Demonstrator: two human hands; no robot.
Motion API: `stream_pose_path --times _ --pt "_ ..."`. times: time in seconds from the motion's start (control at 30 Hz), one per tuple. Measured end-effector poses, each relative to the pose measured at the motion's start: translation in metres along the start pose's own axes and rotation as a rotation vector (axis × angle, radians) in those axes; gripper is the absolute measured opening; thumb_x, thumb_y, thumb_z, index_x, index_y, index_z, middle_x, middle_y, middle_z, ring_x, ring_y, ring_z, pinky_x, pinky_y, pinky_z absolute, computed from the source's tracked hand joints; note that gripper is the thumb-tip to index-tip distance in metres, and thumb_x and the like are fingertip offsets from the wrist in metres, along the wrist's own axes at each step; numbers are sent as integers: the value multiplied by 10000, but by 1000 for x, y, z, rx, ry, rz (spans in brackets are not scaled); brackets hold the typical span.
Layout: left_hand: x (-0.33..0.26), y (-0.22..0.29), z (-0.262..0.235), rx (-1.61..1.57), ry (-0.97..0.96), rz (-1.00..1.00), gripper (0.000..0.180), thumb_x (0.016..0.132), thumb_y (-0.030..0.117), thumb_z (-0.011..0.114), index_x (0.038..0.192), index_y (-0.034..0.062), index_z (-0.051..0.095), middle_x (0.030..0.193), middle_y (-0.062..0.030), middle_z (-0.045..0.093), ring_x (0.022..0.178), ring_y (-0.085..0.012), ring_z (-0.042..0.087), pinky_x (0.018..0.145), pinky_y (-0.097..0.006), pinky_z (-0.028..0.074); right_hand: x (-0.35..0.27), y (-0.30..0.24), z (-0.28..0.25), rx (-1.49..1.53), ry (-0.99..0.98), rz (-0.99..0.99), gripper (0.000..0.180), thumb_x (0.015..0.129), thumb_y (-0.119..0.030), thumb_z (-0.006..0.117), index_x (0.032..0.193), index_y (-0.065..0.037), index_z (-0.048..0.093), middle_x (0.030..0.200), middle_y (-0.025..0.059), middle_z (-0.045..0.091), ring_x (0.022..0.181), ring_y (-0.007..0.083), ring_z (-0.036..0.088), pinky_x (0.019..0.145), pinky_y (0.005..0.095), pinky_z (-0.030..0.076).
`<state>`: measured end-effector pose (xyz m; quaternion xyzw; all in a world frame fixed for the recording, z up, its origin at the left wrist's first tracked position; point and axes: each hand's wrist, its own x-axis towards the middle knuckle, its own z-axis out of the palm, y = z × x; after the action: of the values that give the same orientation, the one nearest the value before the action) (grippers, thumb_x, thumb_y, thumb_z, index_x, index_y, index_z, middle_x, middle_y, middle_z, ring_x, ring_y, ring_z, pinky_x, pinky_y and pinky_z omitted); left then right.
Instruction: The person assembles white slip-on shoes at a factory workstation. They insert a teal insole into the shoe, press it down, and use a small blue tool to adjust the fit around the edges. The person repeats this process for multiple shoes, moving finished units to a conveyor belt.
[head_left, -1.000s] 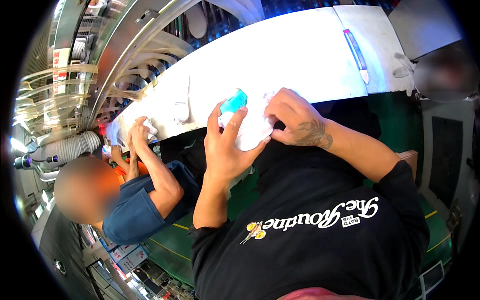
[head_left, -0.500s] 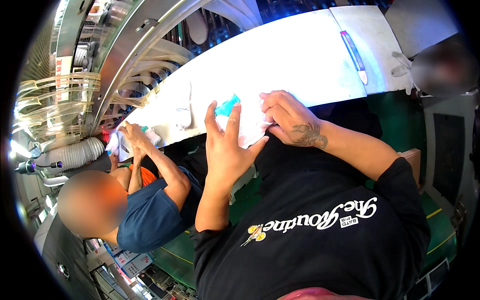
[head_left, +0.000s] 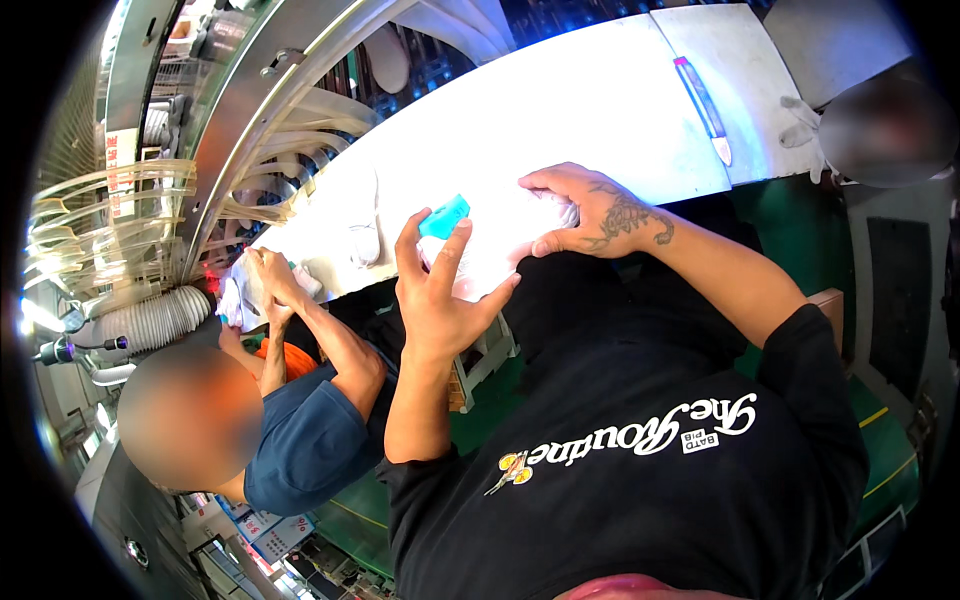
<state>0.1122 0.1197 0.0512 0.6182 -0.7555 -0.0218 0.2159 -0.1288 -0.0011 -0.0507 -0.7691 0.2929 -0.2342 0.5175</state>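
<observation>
A whitish shoe upper (head_left: 490, 262), washed out by the bright light, lies between my hands over the table's near edge. From its left end sticks out a teal block (head_left: 446, 216) that looks like a shoe last. My left hand (head_left: 437, 310) grips that end, with two fingers along the teal block and the thumb against the upper's near side. My right hand (head_left: 592, 212) curves around the other end, fingers on the far side and thumb on the near side. Gathered whitish material shows in that palm.
The brightly lit white table (head_left: 600, 100) curves away ahead. Whitish shoe soles (head_left: 366, 225) lie to the left, and a slim pen-like tool (head_left: 705, 110) to the right. A co-worker's hands (head_left: 270, 278) work at the left end. Another person's white glove (head_left: 798, 125) rests at the right.
My right hand has gone from pinching the upper's edge to spreading around its end. The left hand has shifted slightly left and down, and more of the teal block shows.
</observation>
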Motion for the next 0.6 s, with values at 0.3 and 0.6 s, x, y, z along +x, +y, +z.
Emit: stream_pose_path --times 0.3,0.6 --pt "2 13 -2 24 22 48 832 616 296 1039 1367 112 731 1507 -262 530 1235 -441 691 929 -489 635 5 -12 11 108 16 41 990 847 -666 874 1529 -24 553 1476 216 598 1414 383 548 1194 491 454" --pt "2 22 2 90 39 54 847 594 262 1031 1370 112 724 1483 -299 515 1046 -421 744 804 -457 660 -3 -29 30 -156 161 -10 970 907 -646 800 1575 -7 504 1535 241 551 1432 402 512 1231 519 376"
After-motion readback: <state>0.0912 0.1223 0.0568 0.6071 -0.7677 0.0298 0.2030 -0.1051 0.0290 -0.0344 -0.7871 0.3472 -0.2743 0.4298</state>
